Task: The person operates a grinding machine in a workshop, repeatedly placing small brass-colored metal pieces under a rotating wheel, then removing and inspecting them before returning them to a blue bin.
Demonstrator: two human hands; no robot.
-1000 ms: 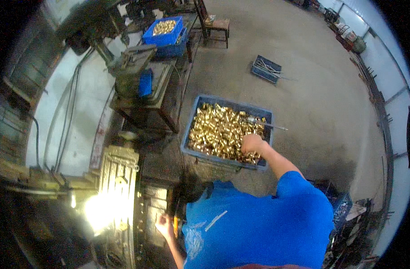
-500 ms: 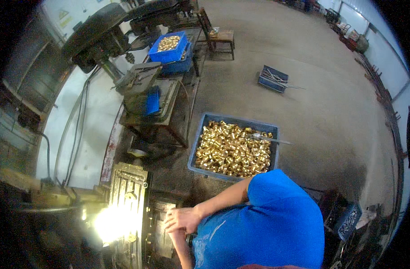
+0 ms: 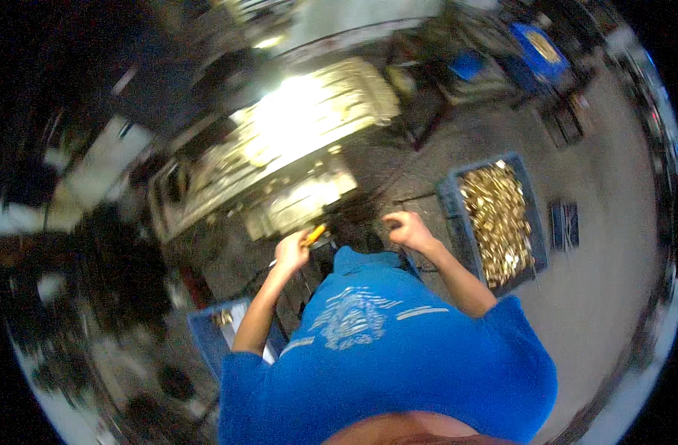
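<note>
My left hand (image 3: 291, 254) is closed round a short yellow-orange stick-like thing (image 3: 315, 235); blur keeps its kind from showing. It is held in front of my blue shirt, just below the near edge of a light metal plate (image 3: 305, 199). To the right, apart from it, my right hand (image 3: 409, 230) has its fingers curled in; whether anything is inside cannot be made out. Beyond the plate lies a long grooved machine table (image 3: 357, 89), partly washed out by a bright lamp glare (image 3: 291, 111).
A blue-grey bin (image 3: 449, 196) heaped with brass-coloured fittings (image 3: 498, 222) stands right of my right arm. Past it sits a small dark tray (image 3: 565, 225). A blue crate (image 3: 205, 330) is beside my left forearm. Another blue crate (image 3: 518, 37) with brass-coloured parts is far right.
My view has swung to the left, blurring the picture. My hands were together beside the machine; now they are apart, and the yellow-orange thing shows in my left hand.
</note>
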